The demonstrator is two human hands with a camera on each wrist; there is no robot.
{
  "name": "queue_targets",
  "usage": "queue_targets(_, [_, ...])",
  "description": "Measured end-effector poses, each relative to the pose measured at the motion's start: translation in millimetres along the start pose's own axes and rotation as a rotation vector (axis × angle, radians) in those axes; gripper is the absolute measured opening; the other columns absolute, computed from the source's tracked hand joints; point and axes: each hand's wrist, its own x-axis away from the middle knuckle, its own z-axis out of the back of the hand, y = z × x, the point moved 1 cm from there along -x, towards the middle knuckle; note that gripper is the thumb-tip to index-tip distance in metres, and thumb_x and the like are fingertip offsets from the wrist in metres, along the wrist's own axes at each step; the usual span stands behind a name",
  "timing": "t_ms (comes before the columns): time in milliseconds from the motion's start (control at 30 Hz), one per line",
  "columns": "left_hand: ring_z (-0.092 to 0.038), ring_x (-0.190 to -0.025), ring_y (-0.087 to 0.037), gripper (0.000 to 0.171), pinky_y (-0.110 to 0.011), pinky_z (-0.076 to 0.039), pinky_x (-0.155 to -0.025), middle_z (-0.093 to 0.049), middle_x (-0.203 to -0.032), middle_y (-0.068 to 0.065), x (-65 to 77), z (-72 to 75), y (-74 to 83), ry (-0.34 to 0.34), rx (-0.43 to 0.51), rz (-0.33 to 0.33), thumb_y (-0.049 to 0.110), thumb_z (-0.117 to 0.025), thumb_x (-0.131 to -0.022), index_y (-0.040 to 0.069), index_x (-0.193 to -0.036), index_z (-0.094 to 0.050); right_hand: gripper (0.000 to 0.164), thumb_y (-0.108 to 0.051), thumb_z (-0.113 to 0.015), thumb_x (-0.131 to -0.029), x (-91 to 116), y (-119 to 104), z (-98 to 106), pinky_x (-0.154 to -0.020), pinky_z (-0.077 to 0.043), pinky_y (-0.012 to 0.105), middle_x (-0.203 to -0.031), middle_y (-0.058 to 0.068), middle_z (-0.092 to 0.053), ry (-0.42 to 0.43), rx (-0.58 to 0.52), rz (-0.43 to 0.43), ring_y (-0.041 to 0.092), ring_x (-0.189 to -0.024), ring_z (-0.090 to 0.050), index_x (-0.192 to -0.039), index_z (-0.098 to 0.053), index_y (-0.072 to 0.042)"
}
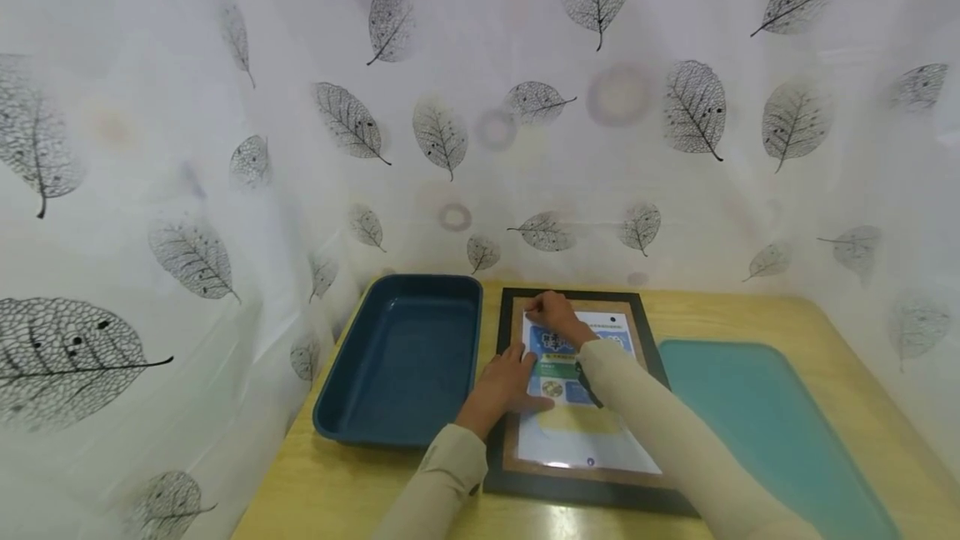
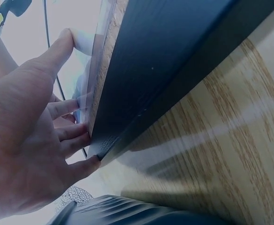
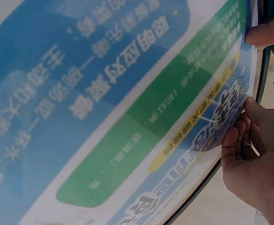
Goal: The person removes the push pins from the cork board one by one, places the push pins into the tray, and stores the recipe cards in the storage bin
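A printed poster (image 1: 555,440) with blue, green and yellow blocks, glossy on top, lies on a cork board (image 1: 510,452) with a black frame (image 1: 585,490). My left hand (image 1: 510,382) rests along the board's left side, fingers straight; in the left wrist view its thumb (image 2: 62,44) reaches over the sheet and the fingertips (image 2: 87,133) touch the board's edge. At the poster's upper left corner, my right hand (image 1: 555,315) has its fingers curled. Seen from the right wrist, that hand (image 3: 263,154) pinches the sheet's edge; anything smaller between the fingertips is hidden.
A deep dark blue tray (image 1: 405,357) stands left of the board. On the right lies a flat teal tray (image 1: 757,415), partly behind the right sleeve (image 1: 667,432). A leaf-printed curtain (image 1: 487,165) hangs behind and left of the wooden table (image 1: 360,482).
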Motion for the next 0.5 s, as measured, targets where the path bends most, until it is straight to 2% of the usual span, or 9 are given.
queue_targets(267, [-0.037,-0.150,-0.029,0.093,-0.047,-0.039,-0.118,-0.036,-0.164,-0.015,3.0,1.8,0.9,0.013,0.004,-0.004,0.071,-0.067,-0.089,0.012,-0.157,-0.043,0.015,-0.011,-0.074,-0.096,0.1,-0.4,-2.2,-0.084,-0.060,0.042,-0.098,0.012,-0.076,0.012,-0.003,-0.035,0.026,-0.088,-0.071,-0.105,-0.078,-0.001])
queue_targets(500, [-0.035,-0.151,-0.029,0.092,-0.048,-0.038,-0.119,-0.034,-0.165,-0.014,5.0,3.6,1.6,0.010,0.034,0.007,0.069,-0.069,-0.089,0.013,-0.157,-0.043,0.016,-0.012,-0.074,-0.096,-1.1,0.7,-3.6,-0.082,-0.059,0.041,-0.098,0.012,-0.076,0.007,0.017,-0.030,0.025,-0.085,-0.070,-0.106,-0.078,-0.001])
